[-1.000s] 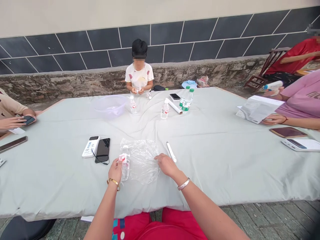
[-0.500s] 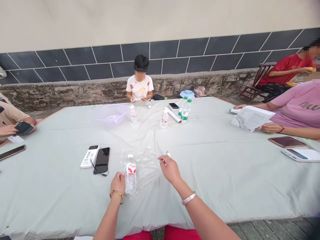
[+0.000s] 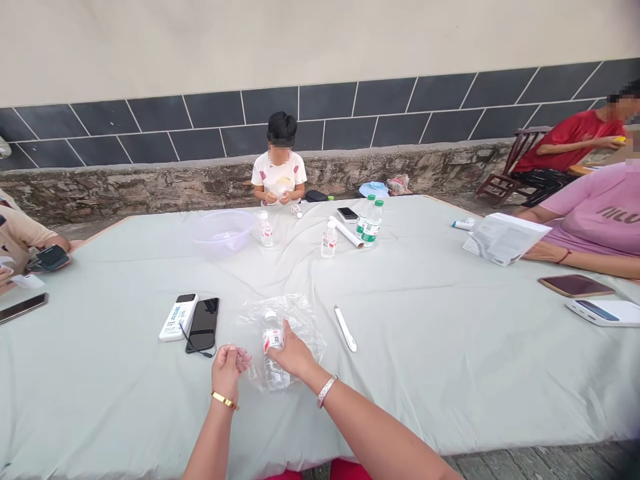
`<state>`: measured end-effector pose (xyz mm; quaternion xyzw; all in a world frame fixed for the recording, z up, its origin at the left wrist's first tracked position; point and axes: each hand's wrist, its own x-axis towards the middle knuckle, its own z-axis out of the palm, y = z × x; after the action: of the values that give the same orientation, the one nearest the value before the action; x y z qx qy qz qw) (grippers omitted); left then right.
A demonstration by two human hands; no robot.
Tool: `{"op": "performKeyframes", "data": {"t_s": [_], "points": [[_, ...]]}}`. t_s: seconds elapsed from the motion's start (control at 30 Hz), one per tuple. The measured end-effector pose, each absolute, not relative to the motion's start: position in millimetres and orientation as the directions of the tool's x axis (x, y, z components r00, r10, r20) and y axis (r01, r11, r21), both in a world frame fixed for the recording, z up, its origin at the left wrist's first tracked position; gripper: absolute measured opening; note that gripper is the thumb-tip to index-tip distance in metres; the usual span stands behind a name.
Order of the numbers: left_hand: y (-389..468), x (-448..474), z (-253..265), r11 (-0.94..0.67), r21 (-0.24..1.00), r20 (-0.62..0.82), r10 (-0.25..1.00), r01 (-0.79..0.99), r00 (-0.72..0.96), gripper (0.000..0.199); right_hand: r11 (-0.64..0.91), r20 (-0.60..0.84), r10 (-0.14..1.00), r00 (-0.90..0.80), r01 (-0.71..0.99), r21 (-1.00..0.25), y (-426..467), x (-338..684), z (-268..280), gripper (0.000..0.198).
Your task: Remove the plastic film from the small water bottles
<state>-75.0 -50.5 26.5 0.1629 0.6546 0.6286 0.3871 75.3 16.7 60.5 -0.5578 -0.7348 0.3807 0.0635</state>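
Observation:
A clear water bottle (image 3: 276, 380) with a white cap and a red-and-white label lies on a sheet of crinkled clear plastic (image 3: 307, 320). My right hand (image 3: 295, 357) grips the bottle at its label from the right; some of its fingers are hidden. Left of the bottle, my left hand (image 3: 227, 370) is closed, pinching an edge of the plastic between thumb and fingers. A white, pen-like utility knife (image 3: 345, 329) rests on the cloth to the right of my right hand.
Left of my hands lie a white power bank (image 3: 179, 317) and a black phone (image 3: 204, 323). Farther back stand a purple basin (image 3: 225, 231), small bottles (image 3: 329, 240) and green-capped bottles (image 3: 371, 223), beside a white roll (image 3: 349, 233). People sit around the cloth-covered table (image 3: 425, 347).
My right hand has moved left from beside the white knife onto the bottle, leaving the knife in full view. The bottle has shifted slightly right and turned. My left hand has drawn away from it.

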Motion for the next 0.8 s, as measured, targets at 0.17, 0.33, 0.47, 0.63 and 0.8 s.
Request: {"op": "performKeyframes", "data": {"t_s": [0.17,0.33,0.47,0.63,0.8], "points": [[-51,-96,11,0.327,0.887,-0.459,0.549,-0.326,-0.699,0.021,0.359,-0.095,0.893,-0.44,0.822,-0.442,11,67,66,0.06],[-43,-96,18,0.417,0.896,-0.174,0.648,0.154,-0.741,0.043,0.406,-0.072,0.882,-0.466,0.827,-0.389,9,67,63,0.055],[-33,-90,29,0.477,0.634,-0.058,0.814,0.608,-0.578,0.06,0.349,-0.145,0.882,-0.448,0.829,-0.437,12,69,65,0.077],[-35,-102,27,0.415,0.495,-0.293,0.907,0.763,-0.303,0.087,0.24,-0.299,0.856,-0.421,0.837,-0.492,18,78,68,0.073],[-29,-117,34,0.33,0.22,-0.435,0.875,0.918,-0.21,0.07,0.252,-0.226,0.898,-0.377,0.863,-0.438,21,77,66,0.078]]}}
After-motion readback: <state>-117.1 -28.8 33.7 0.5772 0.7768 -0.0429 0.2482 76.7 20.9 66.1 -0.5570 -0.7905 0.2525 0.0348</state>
